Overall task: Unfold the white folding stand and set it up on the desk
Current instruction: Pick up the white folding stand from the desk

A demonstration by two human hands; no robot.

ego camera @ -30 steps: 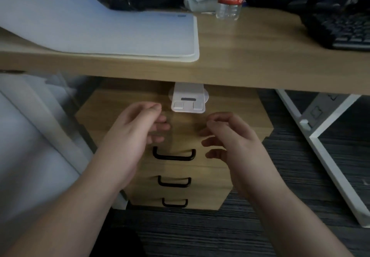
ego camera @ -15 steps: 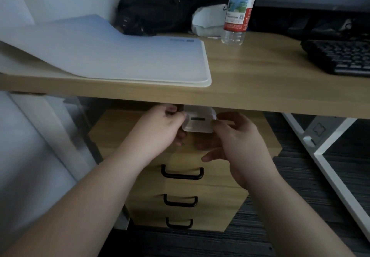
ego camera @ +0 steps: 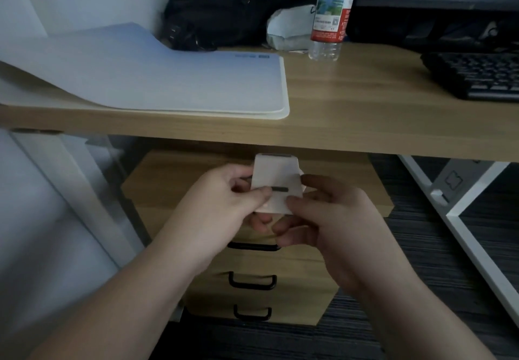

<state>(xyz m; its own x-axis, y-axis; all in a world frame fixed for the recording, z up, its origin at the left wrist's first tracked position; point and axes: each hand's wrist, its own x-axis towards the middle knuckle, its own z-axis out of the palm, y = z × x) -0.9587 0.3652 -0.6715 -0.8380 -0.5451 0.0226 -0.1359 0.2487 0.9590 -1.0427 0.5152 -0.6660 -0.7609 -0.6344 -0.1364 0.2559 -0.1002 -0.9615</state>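
Head view, the only one: both hands are on the stand (ego camera: pixel 276 183), held in the air just below the desk (ego camera: pixel 365 124) edge and in front of the drawers (ego camera: pixel 252 270). The left hand (ego camera: pixel 224 205) pinches its left side, thumb on the face and fingers curled behind. The right hand (ego camera: pixel 331 219) mirrors that on the right side, thumb pressing near the bottom corner. So both hands are closed on the stand, one to a side, a hold that looks meant for prying the panels apart. It appears folded, a flat white slab with a dark slot facing up; whether a hinge has started to give, I can't tell. It is held low and close to the body, probably for leverage and a clear look at the seam.

Up on the desk there is bare wood between the mat (ego camera: pixel 168 84) and the keyboard (ego camera: pixel 477 76), with the bottle (ego camera: pixel 331 14) further back. That gap looks like the natural landing spot once the stand opens. Unfolding is the step in hand; placement is yet to come.
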